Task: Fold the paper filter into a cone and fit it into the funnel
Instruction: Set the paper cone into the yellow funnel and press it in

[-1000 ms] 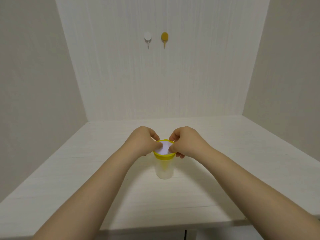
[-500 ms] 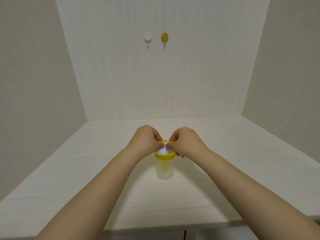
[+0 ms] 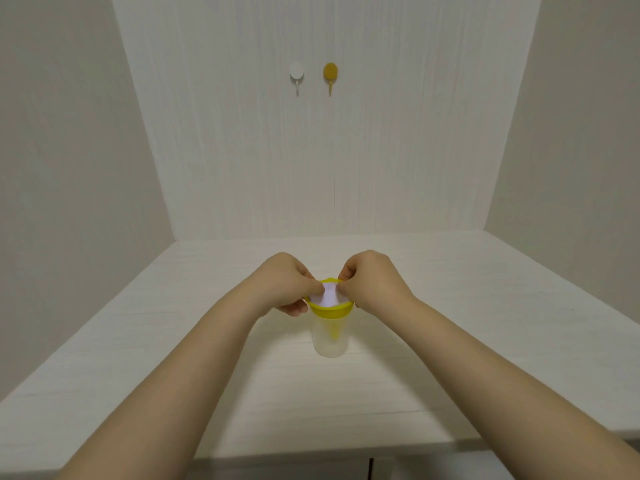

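White table [image 3: 450, 341], translucent cup [image 3: 330, 339] just below both hands. Yellow funnel [image 3: 329, 311] sits on cup, between hands. White paper filter [image 3: 329, 296] already inside funnel. Left hand [image 3: 284, 284], right hand [image 3: 372, 282] curled, fingertips pinching filter edges. Judged: folding done, final seating remains.

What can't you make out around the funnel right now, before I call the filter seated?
Head view only:
- Paper filter: its edges at both sides are covered by the left hand and right hand; folds are too washed out to read.
- Yellow funnel: the rim's sides are behind the fingers.
- Funnel spout inside the translucent cup: blurred by the cup wall.
- Fingertip grip on the paper: too small to tell.
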{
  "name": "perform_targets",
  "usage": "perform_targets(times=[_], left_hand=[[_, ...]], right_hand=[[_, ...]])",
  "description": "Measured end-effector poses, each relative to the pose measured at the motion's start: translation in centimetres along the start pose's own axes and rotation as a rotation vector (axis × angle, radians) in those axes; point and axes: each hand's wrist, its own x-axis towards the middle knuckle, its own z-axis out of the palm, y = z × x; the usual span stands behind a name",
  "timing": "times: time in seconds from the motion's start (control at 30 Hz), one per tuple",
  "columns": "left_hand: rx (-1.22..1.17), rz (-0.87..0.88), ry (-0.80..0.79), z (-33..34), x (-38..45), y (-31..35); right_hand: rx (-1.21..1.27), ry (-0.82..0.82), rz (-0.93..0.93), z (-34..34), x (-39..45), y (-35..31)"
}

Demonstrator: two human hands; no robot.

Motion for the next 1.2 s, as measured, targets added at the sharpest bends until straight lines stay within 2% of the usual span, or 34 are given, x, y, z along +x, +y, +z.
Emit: perform_targets(times=[0.13, 0.47, 0.97, 1.2], left_hand=[[0.024, -0.048, -0.066, -0.6, -0.5, 0.3], [0.089, -0.06, -0.049, 0.0, -0.6, 0.8], [0.264, -0.031, -0.128, -0.5, -0.2, 1.6], [0.319, -0.049, -0.134, -0.2, -0.3, 1.7]], right_hand=[[0.01, -0.01, 0.005, 0.0, 0.0, 0.0], [0.024, -0.018, 0.006, 0.0, 0.1, -0.1], [0.024, -0.036, 0.009, -0.1, 0.4, -0.1], [0.056, -0.038, -0.045, 0.0, 0.4, 0.1]])
